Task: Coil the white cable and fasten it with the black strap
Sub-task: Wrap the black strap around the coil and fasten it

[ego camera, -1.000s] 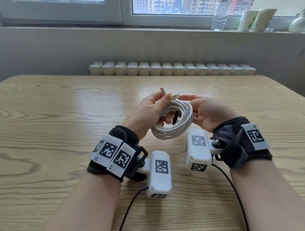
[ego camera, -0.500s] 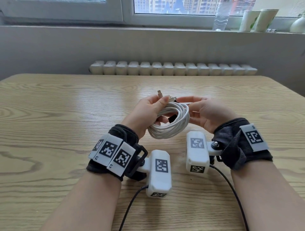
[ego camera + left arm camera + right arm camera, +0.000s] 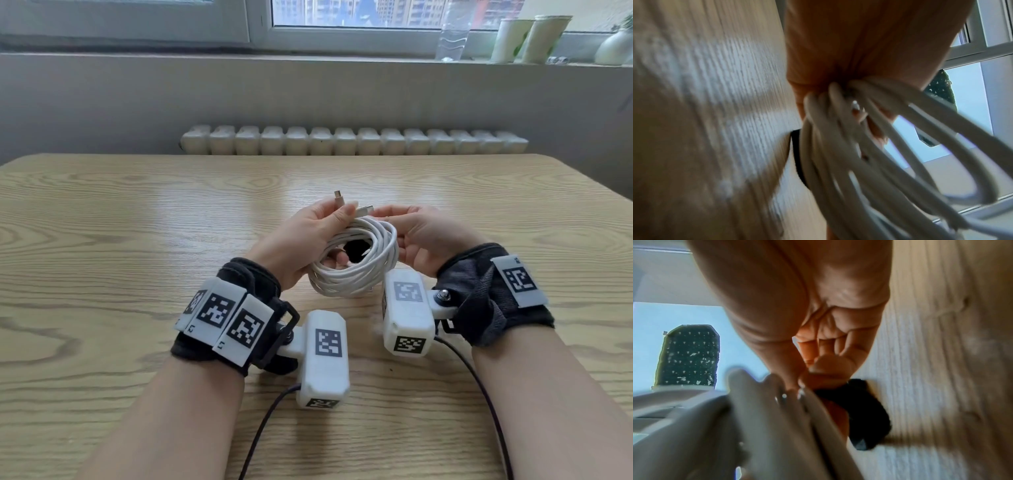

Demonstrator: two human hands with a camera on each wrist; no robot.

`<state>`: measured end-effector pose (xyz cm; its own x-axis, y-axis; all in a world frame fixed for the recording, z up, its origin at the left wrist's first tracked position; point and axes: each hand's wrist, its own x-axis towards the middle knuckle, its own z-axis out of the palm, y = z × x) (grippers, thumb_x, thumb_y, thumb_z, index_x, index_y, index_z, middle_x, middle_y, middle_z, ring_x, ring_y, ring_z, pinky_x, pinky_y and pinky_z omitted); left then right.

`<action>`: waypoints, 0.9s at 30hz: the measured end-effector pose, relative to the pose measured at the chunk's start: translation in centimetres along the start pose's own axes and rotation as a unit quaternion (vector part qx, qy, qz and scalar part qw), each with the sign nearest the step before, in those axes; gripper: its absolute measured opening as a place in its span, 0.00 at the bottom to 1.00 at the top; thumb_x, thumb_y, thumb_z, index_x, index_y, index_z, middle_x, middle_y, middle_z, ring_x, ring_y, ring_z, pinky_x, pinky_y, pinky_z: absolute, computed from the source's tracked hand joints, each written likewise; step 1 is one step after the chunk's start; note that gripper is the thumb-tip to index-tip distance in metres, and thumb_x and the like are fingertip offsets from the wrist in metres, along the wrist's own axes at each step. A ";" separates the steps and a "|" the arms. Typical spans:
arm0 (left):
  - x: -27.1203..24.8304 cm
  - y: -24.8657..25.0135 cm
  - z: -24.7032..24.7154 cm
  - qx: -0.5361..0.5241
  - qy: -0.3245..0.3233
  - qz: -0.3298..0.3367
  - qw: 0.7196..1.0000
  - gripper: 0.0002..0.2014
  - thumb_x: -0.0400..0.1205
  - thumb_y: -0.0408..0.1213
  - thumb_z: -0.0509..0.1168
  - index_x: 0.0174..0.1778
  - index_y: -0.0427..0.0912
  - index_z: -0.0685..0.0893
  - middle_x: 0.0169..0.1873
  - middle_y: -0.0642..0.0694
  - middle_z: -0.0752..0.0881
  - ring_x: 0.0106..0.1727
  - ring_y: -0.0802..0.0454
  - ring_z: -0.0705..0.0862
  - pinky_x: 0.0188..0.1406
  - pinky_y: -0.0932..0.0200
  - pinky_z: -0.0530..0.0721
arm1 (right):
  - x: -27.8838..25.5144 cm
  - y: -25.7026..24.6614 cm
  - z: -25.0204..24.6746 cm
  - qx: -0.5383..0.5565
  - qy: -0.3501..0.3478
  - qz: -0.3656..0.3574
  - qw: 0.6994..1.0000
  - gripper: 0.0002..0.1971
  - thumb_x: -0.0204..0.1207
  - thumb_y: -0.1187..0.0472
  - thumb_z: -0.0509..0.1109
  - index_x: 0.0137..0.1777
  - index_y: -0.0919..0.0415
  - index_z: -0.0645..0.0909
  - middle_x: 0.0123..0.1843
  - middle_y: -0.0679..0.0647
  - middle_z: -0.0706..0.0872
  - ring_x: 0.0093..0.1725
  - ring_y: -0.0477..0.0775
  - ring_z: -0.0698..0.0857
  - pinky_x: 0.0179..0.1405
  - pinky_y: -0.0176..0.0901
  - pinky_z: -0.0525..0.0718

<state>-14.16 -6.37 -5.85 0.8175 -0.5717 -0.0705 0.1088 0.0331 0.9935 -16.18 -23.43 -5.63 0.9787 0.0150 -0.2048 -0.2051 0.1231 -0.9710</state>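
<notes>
The white cable [image 3: 356, 277] is wound into a coil of several loops and held just above the wooden table [image 3: 137, 240]. My left hand [image 3: 318, 236] grips the coil's upper left, thumb across the loops, and both connectors [image 3: 363, 209] stick out above it. My right hand [image 3: 421, 236] is at the coil's right side, index finger reaching toward the connectors. The black strap [image 3: 358, 247] shows through the coil's hole. In the right wrist view my fingertips [image 3: 818, 374] pinch the top of the black strap [image 3: 865, 412] beside the blurred cable [image 3: 760, 418]. In the left wrist view the strap [image 3: 797, 159] runs along the cable [image 3: 859, 162].
A white radiator [image 3: 352, 140] runs behind the table's far edge. On the windowsill stand a clear bottle [image 3: 454, 34], two pale cups [image 3: 527, 39] and a vase [image 3: 615, 48]. Dark camera leads [image 3: 479, 387] trail from my wrists across the near table.
Both hands and the coil have sunk a little toward the table and me. The coil lies flatter, and more of the black strap shows in its hole.
</notes>
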 end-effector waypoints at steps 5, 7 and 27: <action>0.0 0.0 -0.1 0.008 0.014 0.006 1.000 0.11 0.84 0.42 0.60 0.54 0.40 0.81 0.26 0.50 0.81 0.15 0.60 0.72 0.10 0.71 0.71 | 0.0 -0.1 0.4 -0.025 0.028 0.007 0.999 0.04 0.71 0.70 0.72 0.42 0.61 0.83 0.31 0.52 0.85 0.27 0.45 0.80 0.23 0.30 0.82; 0.2 -0.1 -0.1 0.001 0.052 0.023 0.998 0.10 0.85 0.41 0.60 0.52 0.39 0.81 0.27 0.49 0.80 0.14 0.60 0.71 0.10 0.70 0.70 | 0.1 -0.1 0.3 -0.065 0.057 -0.010 0.996 0.04 0.70 0.66 0.75 0.42 0.58 0.85 0.34 0.51 0.84 0.30 0.45 0.76 0.26 0.32 0.78; 1.1 -0.9 -0.7 0.069 0.184 0.017 0.980 0.14 0.83 0.45 0.63 0.47 0.36 0.85 0.39 0.39 0.88 0.44 0.44 0.87 0.50 0.48 0.85 | -1.2 -0.9 3.3 -0.352 -0.032 -0.158 0.922 0.11 0.60 0.60 0.84 0.42 0.56 0.88 0.45 0.55 0.90 0.41 0.41 0.83 0.49 0.36 0.82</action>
<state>-13.01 -6.47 -6.84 0.9706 -0.2374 -0.0395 0.0213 -0.0788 0.9967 -17.17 -20.28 -4.06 0.9848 0.1504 0.0869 0.1557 -0.5428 -0.8253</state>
